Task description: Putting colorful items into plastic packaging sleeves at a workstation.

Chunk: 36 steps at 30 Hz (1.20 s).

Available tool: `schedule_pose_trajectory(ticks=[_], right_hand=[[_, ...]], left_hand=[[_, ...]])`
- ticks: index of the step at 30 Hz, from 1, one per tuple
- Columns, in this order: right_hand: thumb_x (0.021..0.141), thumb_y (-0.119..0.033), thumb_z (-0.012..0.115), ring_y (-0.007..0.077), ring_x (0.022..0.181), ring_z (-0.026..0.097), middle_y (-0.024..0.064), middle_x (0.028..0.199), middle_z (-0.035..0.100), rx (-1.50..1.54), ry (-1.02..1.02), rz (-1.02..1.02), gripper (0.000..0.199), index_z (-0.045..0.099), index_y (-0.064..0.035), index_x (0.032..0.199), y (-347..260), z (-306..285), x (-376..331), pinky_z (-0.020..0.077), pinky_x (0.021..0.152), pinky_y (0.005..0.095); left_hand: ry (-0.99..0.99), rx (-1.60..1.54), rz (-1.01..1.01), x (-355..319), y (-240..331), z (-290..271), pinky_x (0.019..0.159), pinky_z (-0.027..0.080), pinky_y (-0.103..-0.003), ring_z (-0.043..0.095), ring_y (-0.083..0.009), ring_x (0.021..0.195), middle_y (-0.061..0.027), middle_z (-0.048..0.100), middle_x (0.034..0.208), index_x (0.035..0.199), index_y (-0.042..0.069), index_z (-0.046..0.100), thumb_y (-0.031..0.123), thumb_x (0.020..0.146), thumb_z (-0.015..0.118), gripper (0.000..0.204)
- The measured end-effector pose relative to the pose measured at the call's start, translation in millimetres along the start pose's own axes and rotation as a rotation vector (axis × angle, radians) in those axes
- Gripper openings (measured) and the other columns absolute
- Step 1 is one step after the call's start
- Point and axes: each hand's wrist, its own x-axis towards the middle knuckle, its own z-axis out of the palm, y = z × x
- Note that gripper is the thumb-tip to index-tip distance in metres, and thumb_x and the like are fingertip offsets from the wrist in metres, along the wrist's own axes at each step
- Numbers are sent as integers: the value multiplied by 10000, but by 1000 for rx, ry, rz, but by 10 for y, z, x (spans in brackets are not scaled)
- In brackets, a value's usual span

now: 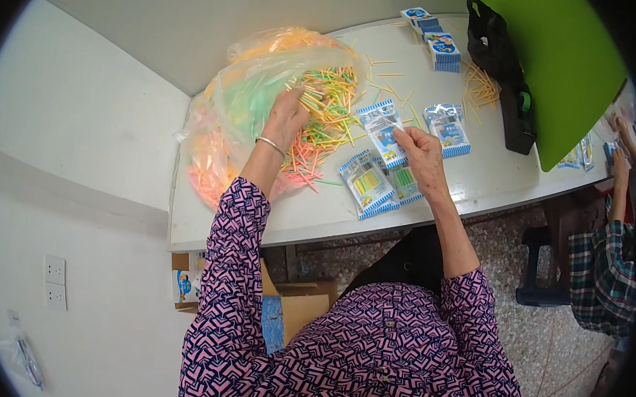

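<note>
Sticks (329, 107), thin and coloured yellow, green, pink and orange, are spilling from the mouth of a clear bag (244, 94) lying on its side on the white table (317, 213), apparently so that they can be reached without digging. The left hand (288, 115) is resting in that pile at the bag's mouth, fingers curled down into the sticks; whether it is pinching any I cannot tell. The bag itself is still bulging with more of them, showing through the plastic.

The right hand (419, 150) is holding a small blue-and-white packet (381, 133) by its near end, thumb and fingers closing on it, with the packet's far end pointing toward the pile, probably to keep it close to the sticks. Just beside that hand, two packets (369, 184) are lying flat near the table edge with yellow and green sticks showing through their windows. Another packet (448, 128) is lying a little farther out, and a stack (438, 41) is sitting at the far edge. Loose sticks (480, 88) are scattered beside a black tool (503, 79), next to a green board (563, 68).
</note>
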Motion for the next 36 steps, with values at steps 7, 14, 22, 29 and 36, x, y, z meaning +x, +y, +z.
schedule_pose_trajectory(ticks=[7,14,22,29,36], right_hand=[[882,-214,588,3,582,363,-77,624,466,21,0,58,251,598,-21,721,52,-68,-22,292,512,192],[879,-201,581,9,587,360,-78,617,453,62,37,34,239,618,-1,753,65,-154,-45,297,517,199],[877,-206,585,7,584,355,-76,611,445,69,25,33,264,586,-4,706,106,-184,-43,292,513,201],[867,-190,607,4,604,420,-63,654,523,71,-13,59,205,638,1,802,36,-138,-46,336,537,177],[860,-207,619,4,606,455,-45,682,570,71,-142,96,216,655,6,852,97,-200,-51,348,532,173]], left_hand=[[-7,-505,-234,-157,-338,202,868,472,-487,524,-354,1008,-243,471,1160,1240,-50,342,60,923,423,345],[-10,-614,-361,-138,-455,257,860,478,-485,542,-358,960,-234,486,1098,1223,-107,328,-31,881,449,371],[5,483,323,-153,-476,272,781,468,-325,592,-214,825,-139,620,865,987,-37,474,98,902,489,161],[-37,457,350,-185,-377,337,701,471,-335,588,-200,741,-129,616,812,933,6,416,172,942,422,166],[-99,-304,45,-344,-201,542,687,502,-391,582,-248,747,-143,532,859,1013,24,366,212,982,351,191]])
